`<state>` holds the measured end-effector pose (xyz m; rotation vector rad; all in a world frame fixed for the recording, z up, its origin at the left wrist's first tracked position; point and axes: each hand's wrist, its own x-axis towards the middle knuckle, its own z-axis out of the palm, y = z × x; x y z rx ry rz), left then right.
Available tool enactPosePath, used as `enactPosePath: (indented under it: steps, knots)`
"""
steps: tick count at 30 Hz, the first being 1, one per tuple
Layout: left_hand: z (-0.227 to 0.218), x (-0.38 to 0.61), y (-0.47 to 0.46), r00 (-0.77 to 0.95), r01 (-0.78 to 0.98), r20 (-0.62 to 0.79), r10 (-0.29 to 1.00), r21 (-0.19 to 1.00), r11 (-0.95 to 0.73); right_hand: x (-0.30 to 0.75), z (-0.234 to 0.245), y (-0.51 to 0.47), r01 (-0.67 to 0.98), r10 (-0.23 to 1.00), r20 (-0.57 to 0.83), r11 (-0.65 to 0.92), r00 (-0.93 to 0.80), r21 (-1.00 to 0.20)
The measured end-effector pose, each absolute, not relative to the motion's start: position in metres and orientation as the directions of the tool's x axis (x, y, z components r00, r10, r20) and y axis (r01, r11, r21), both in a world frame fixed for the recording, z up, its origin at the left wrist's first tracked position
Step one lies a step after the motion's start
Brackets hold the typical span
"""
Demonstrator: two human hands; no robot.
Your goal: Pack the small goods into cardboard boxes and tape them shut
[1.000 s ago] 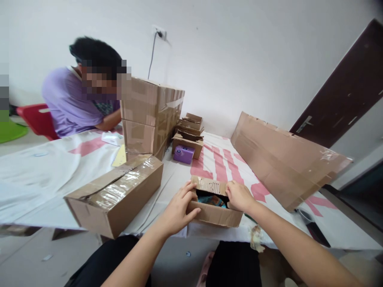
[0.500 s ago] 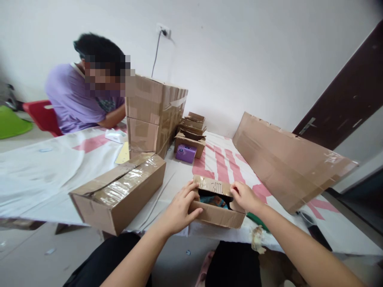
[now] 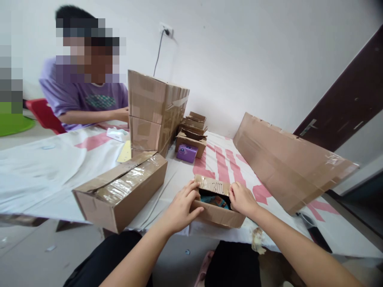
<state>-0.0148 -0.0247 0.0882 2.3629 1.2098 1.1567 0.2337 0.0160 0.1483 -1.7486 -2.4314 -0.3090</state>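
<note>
Holding the small carton (image 3: 220,217) with its top open

Position: The small carton rests at the near edge of the cloth-covered table (image 3: 176,175), directly in front of the person. The left hand (image 3: 181,207) grasps the left end, thumb at the near wall and fingers toward the far side. The right hand (image 3: 243,201) has its fingers curled at the right end of the far flap (image 3: 212,184), apparently pinching it.

Progress: A blue-and-orange item (image 3: 214,200) lies inside, so the carton is judged at least partly filled. Its top is neither closed nor taped across; the far flap is raised. By comparison, the long carton (image 3: 140,195) to the left carries shiny tape along its top.

Limits of view: Shadow and the near wall conceal the depth of the contents; the item cannot be identified. The right fingertips are largely hidden. A co-worker's hand (image 3: 122,114) is partly covered by the carton stack (image 3: 146,115); whether it holds anything cannot be determined. The interiors of the open cartons (image 3: 196,148) behind the purple pack (image 3: 187,153) are not readable.
</note>
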Motion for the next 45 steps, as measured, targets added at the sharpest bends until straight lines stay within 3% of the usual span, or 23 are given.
enactPosePath:
  steps: [9, 16, 19, 22, 25, 27, 31, 36, 40, 45]
  knots:
    - [0.087, -0.015, -0.024, 0.330, 0.595, 0.559, 0.761, 0.503, -0.627, 0.253, 0.144, 0.011, 0.801, 0.813, 0.320, 0.561, -0.486, -0.208]
    - [0.085, -0.014, -0.024, 0.348, 0.608, 0.548, 0.760, 0.486, -0.628, 0.277, 0.162, -0.018, 0.559, 0.834, 0.270, 0.529, -0.481, -0.638]
    - [0.083, -0.011, -0.024, 0.321, 0.624, 0.560, 0.764, 0.481, -0.616, 0.299, 0.156, -0.033, 0.524, 0.868, 0.249, 0.464, -0.430, -0.715]
    - [0.084, -0.008, -0.024, 0.310, 0.627, 0.566, 0.764, 0.482, -0.612, 0.330, 0.127, -0.042, 0.705, 0.959, 0.174, 0.284, -0.226, -0.650]
    - [0.086, -0.006, -0.025, 0.304, 0.630, 0.555, 0.774, 0.493, -0.601, 0.360, 0.083, -0.048, 0.926, 0.997, 0.083, 0.037, -0.007, -0.375]
    - [0.087, -0.006, -0.025, 0.307, 0.628, 0.549, 0.778, 0.498, -0.599, 0.374, 0.056, -0.053, 0.982, 0.996, 0.056, -0.052, 0.063, -0.181]
    - [0.087, -0.005, -0.025, 0.315, 0.618, 0.528, 0.789, 0.517, -0.592, 0.381, 0.033, -0.060, 0.995, 0.992, 0.078, -0.095, 0.097, -0.034]
    - [0.085, -0.003, -0.029, 0.258, 0.619, 0.519, 0.815, 0.559, -0.552, 0.375, 0.040, -0.060, 0.990, 0.980, 0.189, -0.077, 0.055, 0.114]
    - [0.080, -0.002, -0.029, 0.231, 0.628, 0.547, 0.805, 0.548, -0.552, 0.371, 0.055, -0.054, 1.000, 0.959, 0.285, 0.006, -0.012, 0.024]
    - [0.074, 0.000, -0.027, 0.064, 0.656, 0.629, 0.775, 0.559, -0.508, 0.325, 0.105, -0.048, 0.895, 0.834, 0.511, 0.372, -0.207, -0.245]
